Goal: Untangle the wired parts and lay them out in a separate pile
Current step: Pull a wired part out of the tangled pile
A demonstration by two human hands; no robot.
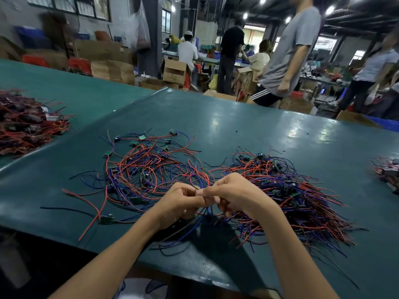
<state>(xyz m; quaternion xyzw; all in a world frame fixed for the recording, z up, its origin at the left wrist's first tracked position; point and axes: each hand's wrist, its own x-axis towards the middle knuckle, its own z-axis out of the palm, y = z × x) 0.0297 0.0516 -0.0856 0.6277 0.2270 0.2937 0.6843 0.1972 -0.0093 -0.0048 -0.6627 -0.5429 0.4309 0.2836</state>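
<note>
At lower centre the left hand and right hand meet, each grip pinching thin wires between the loose spread at centre left and the dense heap at right on the green table. Pull hard and snagged strands may drag both piles together, or a lead may tear off its board.

green table; loose wired parts centre-left; dense pile right; tangled heap far left
</note>
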